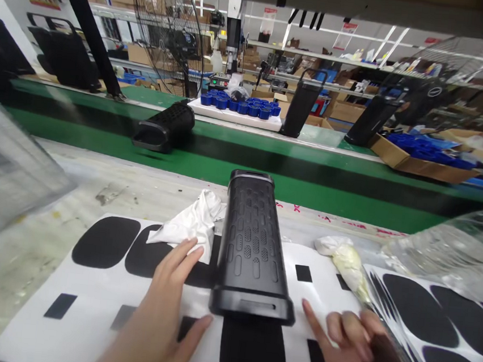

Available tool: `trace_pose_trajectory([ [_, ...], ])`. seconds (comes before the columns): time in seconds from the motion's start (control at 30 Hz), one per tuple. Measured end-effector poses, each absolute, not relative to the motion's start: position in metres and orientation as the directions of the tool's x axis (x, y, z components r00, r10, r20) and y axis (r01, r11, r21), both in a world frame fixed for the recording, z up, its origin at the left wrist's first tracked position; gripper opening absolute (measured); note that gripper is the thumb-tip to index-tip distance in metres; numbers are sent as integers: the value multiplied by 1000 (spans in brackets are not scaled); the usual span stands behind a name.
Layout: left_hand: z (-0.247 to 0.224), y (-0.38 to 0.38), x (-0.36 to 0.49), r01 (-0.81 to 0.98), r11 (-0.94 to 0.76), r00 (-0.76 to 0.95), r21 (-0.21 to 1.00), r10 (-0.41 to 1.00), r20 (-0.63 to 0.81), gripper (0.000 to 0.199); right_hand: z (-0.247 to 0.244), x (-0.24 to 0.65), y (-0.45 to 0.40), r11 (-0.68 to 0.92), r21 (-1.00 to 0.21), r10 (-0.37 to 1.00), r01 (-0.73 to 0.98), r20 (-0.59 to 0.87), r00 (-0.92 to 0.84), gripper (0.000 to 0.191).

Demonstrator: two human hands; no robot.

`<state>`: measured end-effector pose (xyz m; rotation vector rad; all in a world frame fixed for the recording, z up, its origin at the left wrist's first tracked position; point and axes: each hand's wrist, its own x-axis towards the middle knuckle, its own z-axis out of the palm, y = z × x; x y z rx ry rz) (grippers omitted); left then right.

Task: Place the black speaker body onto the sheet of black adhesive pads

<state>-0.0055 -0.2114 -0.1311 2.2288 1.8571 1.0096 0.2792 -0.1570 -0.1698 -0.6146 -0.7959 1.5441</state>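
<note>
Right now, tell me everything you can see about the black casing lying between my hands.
The black casing is a long, rounded housing, matte plastic by its look. Its upper face carries rows of small oval slots, and the flared near end has a narrow slit. It lies flat on the white sheet printed with black oval pads, its far end pointing toward the green conveyor. A crumpled white cloth lies against its left side. The left hand rests beside it; the right hand is close, not clearly touching.
</note>
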Motion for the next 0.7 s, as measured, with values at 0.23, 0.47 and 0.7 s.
trace_pose_trajectory([
  [0.23,-126,-163,-24,735,-678,624,-10,671,400,88,-174,234,-159,-399,-555,913,-730,-169,-371,21],
  [0.47,-112,-123,-15,512,-858,694,43,442,569,82,-149,244,-148,-312,-602,944,-735,-113,-308,25],
  [0.7,-73,-135,7,376,-807,217,455,554,804,57,-83,283,-153,-193,-685,905,-702,151,-397,15],
])
